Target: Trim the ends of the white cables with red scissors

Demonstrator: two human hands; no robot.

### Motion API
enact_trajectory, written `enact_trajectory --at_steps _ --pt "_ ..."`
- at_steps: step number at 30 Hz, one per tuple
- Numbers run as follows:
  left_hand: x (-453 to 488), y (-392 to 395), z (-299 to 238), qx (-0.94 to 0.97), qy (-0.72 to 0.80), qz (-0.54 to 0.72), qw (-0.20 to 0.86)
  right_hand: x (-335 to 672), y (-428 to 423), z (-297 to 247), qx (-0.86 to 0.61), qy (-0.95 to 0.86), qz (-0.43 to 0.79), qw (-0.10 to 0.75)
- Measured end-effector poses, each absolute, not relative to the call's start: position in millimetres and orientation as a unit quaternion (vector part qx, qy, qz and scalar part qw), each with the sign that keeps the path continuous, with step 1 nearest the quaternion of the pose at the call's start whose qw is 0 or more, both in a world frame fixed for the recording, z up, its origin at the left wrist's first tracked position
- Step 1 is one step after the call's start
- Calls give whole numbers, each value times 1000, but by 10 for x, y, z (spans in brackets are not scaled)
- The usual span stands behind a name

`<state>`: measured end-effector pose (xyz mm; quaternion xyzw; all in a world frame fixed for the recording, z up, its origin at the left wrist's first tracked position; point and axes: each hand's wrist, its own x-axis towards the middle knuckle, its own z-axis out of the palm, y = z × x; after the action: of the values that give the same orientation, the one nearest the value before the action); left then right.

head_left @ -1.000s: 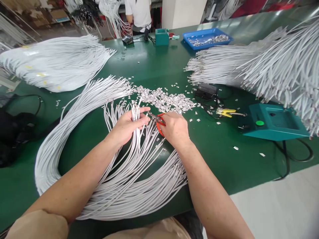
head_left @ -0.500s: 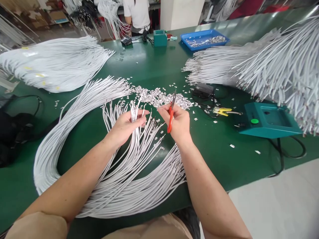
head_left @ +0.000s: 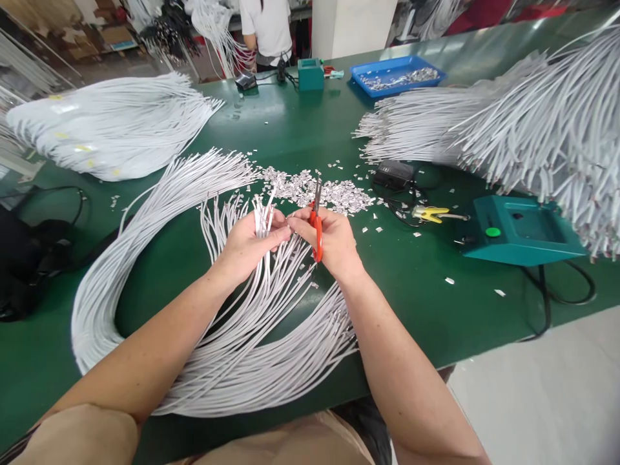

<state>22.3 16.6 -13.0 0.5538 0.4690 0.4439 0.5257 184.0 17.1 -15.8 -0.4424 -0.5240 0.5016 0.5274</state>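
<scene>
My left hand [head_left: 249, 242] is closed around several white cables [head_left: 264, 268], whose ends stick up above the fingers. Red-handled scissors [head_left: 317, 226] rest in my right hand [head_left: 334, 242], blades pointing up and away from me. The fingertips of both hands meet, or nearly meet, above the loose cable ends; what lies between them is too small to make out. Under my arms a large curved bundle of white cables [head_left: 97, 303] lies on the green table. Beyond my hands is a heap of small silvery-white scraps [head_left: 295, 187].
A teal device [head_left: 527, 248] with a green button stands at right, near a yellow-handled clip [head_left: 431, 214] and black adapter [head_left: 394, 174]. More cable bundles [head_left: 116, 123] lie left and right. A blue tray [head_left: 356, 70] sits at the back. Beyond the table stands a person [head_left: 271, 29].
My right hand has moved left with the scissors, up to my left hand's fingertips. My left hand has stayed nearly in place, still holding cables.
</scene>
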Motion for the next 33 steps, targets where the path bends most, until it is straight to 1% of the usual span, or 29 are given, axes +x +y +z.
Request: enact_trajectory --at_steps 2,5,8,11,17,21,28,33 --pt "214 175 -139 551 484 450 510 1862 185 -174 -490 -553 462 491" --pt "190 195 -150 543 515 442 495 1892 203 -205 -575 -618 356 402" --pt "170 214 -156 541 524 439 489 1897 206 -227 -592 -681 271 334" --pt "165 228 -160 532 529 442 492 1883 198 -241 -593 -712 225 304" --pt "176 252 -178 541 527 449 477 1851 159 -253 -597 -735 165 275" --pt "178 259 -194 547 533 452 462 1834 144 -267 -600 -740 156 261" --pt "173 234 -164 552 543 437 458 1831 172 -355 -593 -744 126 280" --pt "166 221 -114 573 563 417 425 1847 187 -384 -589 -743 131 288"
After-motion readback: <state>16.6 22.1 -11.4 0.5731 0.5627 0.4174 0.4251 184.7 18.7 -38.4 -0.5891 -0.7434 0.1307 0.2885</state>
